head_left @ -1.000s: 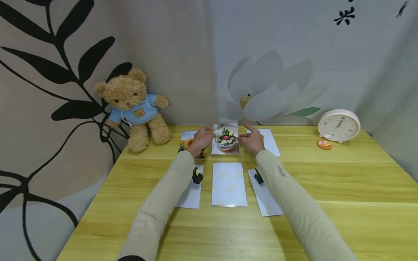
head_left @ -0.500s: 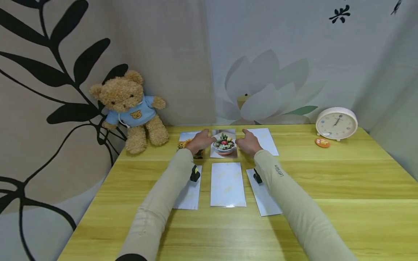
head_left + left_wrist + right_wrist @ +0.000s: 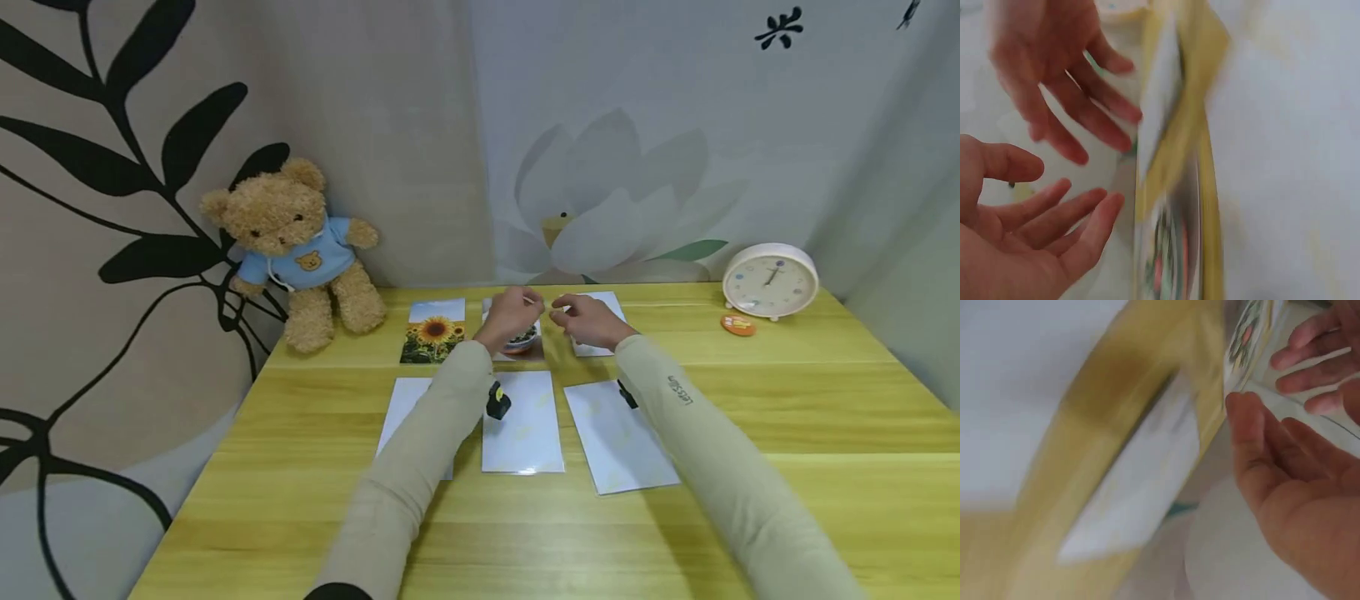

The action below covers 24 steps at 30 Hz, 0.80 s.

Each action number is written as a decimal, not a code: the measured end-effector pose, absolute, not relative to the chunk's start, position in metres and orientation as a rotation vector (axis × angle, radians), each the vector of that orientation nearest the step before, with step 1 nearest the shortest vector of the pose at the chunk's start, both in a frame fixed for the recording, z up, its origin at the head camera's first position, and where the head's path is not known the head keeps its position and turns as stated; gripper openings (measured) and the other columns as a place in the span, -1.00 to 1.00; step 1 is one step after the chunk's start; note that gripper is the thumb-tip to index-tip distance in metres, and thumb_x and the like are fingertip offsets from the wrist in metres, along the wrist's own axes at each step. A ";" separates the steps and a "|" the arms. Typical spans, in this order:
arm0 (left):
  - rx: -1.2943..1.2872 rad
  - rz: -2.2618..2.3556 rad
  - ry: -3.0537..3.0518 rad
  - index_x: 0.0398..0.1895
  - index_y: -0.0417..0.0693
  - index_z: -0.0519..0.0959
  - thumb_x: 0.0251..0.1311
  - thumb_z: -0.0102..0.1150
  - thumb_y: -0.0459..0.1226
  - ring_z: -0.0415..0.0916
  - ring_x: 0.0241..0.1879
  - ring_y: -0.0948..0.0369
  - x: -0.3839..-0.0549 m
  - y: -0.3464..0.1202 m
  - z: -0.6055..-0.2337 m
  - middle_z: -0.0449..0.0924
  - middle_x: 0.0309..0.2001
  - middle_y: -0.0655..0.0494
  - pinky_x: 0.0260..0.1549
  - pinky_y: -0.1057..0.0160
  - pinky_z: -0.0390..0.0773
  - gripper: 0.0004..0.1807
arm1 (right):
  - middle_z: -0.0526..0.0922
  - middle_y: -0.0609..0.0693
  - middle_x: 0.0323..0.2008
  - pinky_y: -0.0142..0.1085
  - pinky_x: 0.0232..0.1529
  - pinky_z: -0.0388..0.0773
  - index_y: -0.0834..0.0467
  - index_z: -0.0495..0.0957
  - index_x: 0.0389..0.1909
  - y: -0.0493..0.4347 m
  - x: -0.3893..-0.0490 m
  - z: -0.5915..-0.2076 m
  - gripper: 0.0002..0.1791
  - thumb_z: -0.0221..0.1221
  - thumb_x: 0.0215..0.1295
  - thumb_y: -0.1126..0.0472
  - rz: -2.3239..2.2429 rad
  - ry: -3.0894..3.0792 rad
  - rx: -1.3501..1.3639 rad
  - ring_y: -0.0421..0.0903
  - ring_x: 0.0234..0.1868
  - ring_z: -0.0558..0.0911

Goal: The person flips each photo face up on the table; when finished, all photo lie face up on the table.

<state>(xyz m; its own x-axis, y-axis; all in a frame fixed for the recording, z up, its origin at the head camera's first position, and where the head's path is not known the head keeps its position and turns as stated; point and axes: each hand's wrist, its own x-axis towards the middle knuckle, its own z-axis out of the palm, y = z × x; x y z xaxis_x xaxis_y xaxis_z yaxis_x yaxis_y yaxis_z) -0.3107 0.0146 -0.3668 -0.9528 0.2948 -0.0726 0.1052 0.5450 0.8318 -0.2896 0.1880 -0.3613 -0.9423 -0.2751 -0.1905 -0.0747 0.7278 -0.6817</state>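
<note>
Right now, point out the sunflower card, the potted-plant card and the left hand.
Sunflower card (image 3: pixel 433 332): head view, on the big bloom's dark centre.
Potted-plant card (image 3: pixel 526 341): head view, on the printed bowl, left hand covering part.
Left hand (image 3: pixel 513 315): head view, middle of the hand.

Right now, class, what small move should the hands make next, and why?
Perhaps bring the right hand to the far white card and pinch its edge: it lies white side up, while the row's sunflower card and plant card show pictures, and that hand seems empty.
</note>
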 end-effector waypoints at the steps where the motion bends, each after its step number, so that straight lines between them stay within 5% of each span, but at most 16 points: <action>1: 0.317 1.459 2.477 0.24 -0.16 0.53 0.48 -0.06 -0.18 0.58 0.12 -0.08 -0.311 0.022 -0.367 0.61 0.13 -0.17 0.11 -0.04 0.60 -0.60 | 0.55 0.29 0.27 0.05 0.21 0.57 0.26 0.24 0.48 0.193 -0.288 -0.360 -0.41 -0.13 0.60 0.01 -0.956 2.688 -0.300 0.19 0.21 0.61; 6: 0.162 1.725 2.087 0.46 -0.21 0.29 0.51 -0.08 -0.21 0.39 0.38 -0.10 -0.310 0.049 -0.372 0.37 0.40 -0.16 0.39 -0.05 0.40 -0.47 | 0.52 0.33 0.29 0.14 0.31 0.48 0.28 0.24 0.47 0.222 -0.283 -0.360 -0.39 -0.08 0.58 -0.01 -0.753 2.802 -0.275 0.24 0.31 0.53; 13: 0.170 1.629 2.056 0.61 -0.13 -0.04 0.47 -0.04 -0.07 0.12 0.52 -0.01 -0.306 0.068 -0.373 -0.01 0.61 -0.08 0.52 -0.12 0.13 -0.22 | 0.46 0.45 0.29 0.20 0.31 0.45 0.37 0.26 0.43 0.269 -0.275 -0.366 -0.40 -0.05 0.56 0.07 -0.641 2.904 -0.139 0.34 0.30 0.49; 15: 0.168 1.655 2.042 0.63 -0.13 -0.12 0.47 -0.03 -0.06 0.26 0.35 0.04 -0.306 0.070 -0.373 -0.05 0.62 -0.08 0.49 -0.07 0.16 -0.18 | 0.51 0.43 0.25 0.19 0.30 0.46 0.39 0.28 0.42 0.276 -0.274 -0.371 -0.42 -0.05 0.55 0.09 -0.639 2.910 -0.122 0.32 0.27 0.52; 17: 0.136 1.714 2.005 0.63 -0.10 -0.14 0.46 -0.02 -0.09 0.38 -0.06 0.13 -0.305 0.072 -0.375 -0.01 0.60 -0.08 0.35 0.00 0.29 -0.18 | 0.53 0.40 0.24 0.17 0.31 0.46 0.39 0.27 0.43 0.281 -0.274 -0.376 -0.42 -0.04 0.55 0.11 -0.647 2.902 -0.118 0.29 0.25 0.54; 19: 0.103 1.797 1.959 0.63 -0.12 -0.10 0.47 -0.02 -0.15 0.18 -0.41 0.18 -0.306 0.073 -0.377 0.27 0.39 -0.17 0.14 0.06 0.36 -0.21 | 0.54 0.38 0.25 0.16 0.32 0.45 0.37 0.24 0.45 0.281 -0.275 -0.382 -0.40 -0.03 0.55 0.11 -0.661 2.887 -0.114 0.26 0.24 0.55; 21: 0.061 1.881 1.914 0.59 -0.17 0.00 0.47 -0.02 -0.20 0.06 -0.48 0.18 -0.307 0.074 -0.378 0.35 0.25 -0.17 0.02 0.07 0.38 -0.28 | 0.55 0.36 0.25 0.15 0.33 0.45 0.33 0.22 0.48 0.280 -0.277 -0.386 -0.39 -0.02 0.55 0.09 -0.669 2.890 -0.111 0.24 0.24 0.55; 24: 0.027 1.994 1.867 0.56 -0.22 0.06 0.46 -0.03 -0.26 0.38 -0.29 0.10 -0.307 0.073 -0.381 0.39 0.24 -0.21 0.09 -0.01 0.50 -0.33 | 0.58 0.36 0.21 0.14 0.30 0.48 0.31 0.20 0.49 0.278 -0.279 -0.390 -0.36 -0.02 0.55 0.05 -0.692 2.908 -0.135 0.23 0.21 0.58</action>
<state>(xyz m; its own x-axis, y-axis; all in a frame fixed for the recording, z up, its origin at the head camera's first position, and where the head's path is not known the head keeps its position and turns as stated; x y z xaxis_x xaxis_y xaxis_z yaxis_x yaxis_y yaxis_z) -0.3071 0.0733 -0.3808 -0.9170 0.3039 -0.2583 -0.2777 -0.0217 0.9604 -0.2792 0.2780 -0.3903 -0.9848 -0.1217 -0.1237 -0.0530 0.8896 -0.4536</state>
